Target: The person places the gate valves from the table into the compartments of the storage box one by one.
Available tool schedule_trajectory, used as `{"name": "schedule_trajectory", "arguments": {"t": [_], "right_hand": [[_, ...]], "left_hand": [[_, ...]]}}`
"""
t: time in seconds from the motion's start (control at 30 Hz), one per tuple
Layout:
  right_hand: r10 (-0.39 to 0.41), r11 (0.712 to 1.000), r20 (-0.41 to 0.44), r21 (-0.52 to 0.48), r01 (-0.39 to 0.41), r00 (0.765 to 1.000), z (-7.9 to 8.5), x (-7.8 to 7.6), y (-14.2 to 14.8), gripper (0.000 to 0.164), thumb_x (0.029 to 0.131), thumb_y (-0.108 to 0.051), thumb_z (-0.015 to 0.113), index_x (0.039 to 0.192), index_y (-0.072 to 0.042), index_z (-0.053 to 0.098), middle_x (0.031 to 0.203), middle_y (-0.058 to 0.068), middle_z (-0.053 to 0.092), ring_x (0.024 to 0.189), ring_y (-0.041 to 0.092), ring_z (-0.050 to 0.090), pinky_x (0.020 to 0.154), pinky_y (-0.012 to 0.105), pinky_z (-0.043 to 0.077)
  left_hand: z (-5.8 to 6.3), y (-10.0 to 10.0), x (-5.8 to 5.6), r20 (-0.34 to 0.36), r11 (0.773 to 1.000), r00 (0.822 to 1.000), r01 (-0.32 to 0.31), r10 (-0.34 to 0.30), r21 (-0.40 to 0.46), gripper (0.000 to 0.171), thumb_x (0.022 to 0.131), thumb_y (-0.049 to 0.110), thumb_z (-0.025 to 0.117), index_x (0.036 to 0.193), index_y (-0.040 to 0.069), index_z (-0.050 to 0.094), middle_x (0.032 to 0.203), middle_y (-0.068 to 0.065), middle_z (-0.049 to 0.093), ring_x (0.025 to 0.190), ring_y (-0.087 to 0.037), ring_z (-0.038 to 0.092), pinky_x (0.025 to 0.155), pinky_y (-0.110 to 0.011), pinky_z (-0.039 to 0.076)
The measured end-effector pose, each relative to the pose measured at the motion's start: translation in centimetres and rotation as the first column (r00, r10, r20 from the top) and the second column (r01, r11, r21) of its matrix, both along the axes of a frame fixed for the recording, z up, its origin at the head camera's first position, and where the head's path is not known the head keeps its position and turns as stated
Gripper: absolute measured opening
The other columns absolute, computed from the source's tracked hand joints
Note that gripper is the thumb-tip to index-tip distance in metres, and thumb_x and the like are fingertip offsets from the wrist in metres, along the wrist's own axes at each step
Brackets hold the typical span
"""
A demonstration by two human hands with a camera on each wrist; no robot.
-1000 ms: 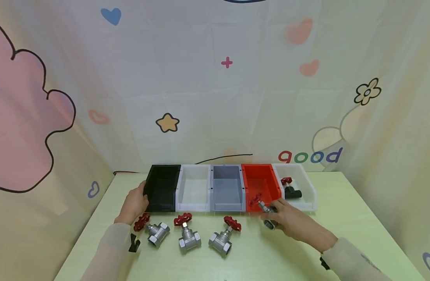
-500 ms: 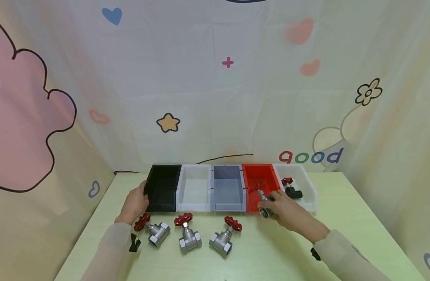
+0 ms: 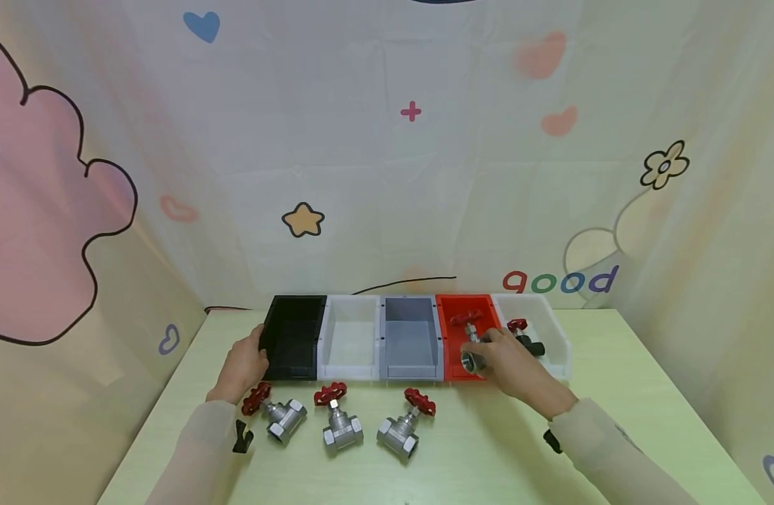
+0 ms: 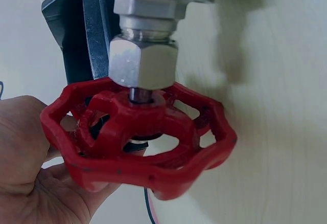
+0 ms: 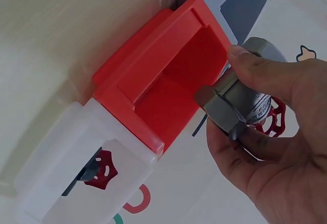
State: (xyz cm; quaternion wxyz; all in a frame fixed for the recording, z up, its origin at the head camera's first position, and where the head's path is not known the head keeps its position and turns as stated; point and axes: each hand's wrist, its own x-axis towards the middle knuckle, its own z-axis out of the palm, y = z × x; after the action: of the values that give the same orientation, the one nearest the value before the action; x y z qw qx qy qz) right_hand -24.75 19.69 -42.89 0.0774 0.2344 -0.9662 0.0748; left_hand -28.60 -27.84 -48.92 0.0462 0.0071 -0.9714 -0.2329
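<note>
My right hand (image 3: 519,365) pinches the body of a metal gate valve (image 5: 237,98) between thumb and fingers. The valve hangs over the red bin (image 3: 452,366), its red handwheel (image 3: 466,318) pointing toward the back. At the far left of the row, my left hand (image 3: 238,365) grips the side wall of the black bin (image 3: 292,344); part of that hand is hidden behind a handwheel in the left wrist view. Several similar valves stand before the bins: a left one (image 3: 284,419), a middle one (image 3: 341,429) and a right one (image 3: 398,435).
Between the black and red bins stand a white bin (image 3: 349,337) and a grey bin (image 3: 410,344). Another white bin (image 3: 558,351) at the right end holds a dark valve with a red handwheel (image 5: 102,170). A printed curtain (image 3: 387,175) hangs behind the table (image 3: 475,463).
My right hand has carried the valve backward and slightly left, from the front edge of the red bin to over it. My left hand has stayed at the black bin.
</note>
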Motion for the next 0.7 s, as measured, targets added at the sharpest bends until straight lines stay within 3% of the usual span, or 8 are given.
{"name": "schedule_trajectory", "arguments": {"t": [0.2, 0.4, 0.7], "right_hand": [[-0.044, 0.999, 0.027, -0.022, 0.045, 0.999, -0.3, -0.7, -0.2, 0.046, 0.076, -0.007, 0.083, 0.12, -0.017, 0.072, 0.104, 0.011, 0.067, 0.095, 0.025, 0.055, 0.087, 0.043, 0.055], [-0.096, 0.995, 0.034, -0.014, 0.096, 0.995, -0.4, -1.6, -0.5, 0.049, 0.076, -0.011, 0.083, 0.123, -0.017, 0.07, 0.106, 0.012, 0.068, 0.096, 0.028, 0.055, 0.088, 0.046, 0.052], [-0.09, 0.996, 0.018, -0.021, 0.09, 0.996, -0.7, -2.7, -0.9, 0.047, 0.075, -0.01, 0.083, 0.121, -0.016, 0.071, 0.103, 0.007, 0.07, 0.091, 0.026, 0.056, 0.089, 0.047, 0.052]], "left_hand": [[-0.1, 0.0, 0.0, 0.01, 1.0, 1.0, 0.002, -0.002, 0.005, 0.059, 0.097, 0.005, 0.048, 0.151, -0.006, 0.027, 0.128, -0.037, 0.056, 0.07, -0.025, 0.062, 0.075, -0.046, 0.052], [-0.2, 0.0, 0.0, 0.008, 1.0, 1.0, -0.003, 0.003, 0.004, 0.059, 0.097, 0.006, 0.048, 0.151, -0.005, 0.027, 0.13, -0.037, 0.055, 0.075, -0.026, 0.063, 0.075, -0.046, 0.053], [-0.2, -0.1, 0.0, 0.012, 1.0, 1.0, 0.002, -0.002, 0.016, 0.059, 0.097, 0.005, 0.048, 0.151, -0.005, 0.026, 0.129, -0.037, 0.056, 0.066, -0.022, 0.06, 0.067, -0.039, 0.05]]}}
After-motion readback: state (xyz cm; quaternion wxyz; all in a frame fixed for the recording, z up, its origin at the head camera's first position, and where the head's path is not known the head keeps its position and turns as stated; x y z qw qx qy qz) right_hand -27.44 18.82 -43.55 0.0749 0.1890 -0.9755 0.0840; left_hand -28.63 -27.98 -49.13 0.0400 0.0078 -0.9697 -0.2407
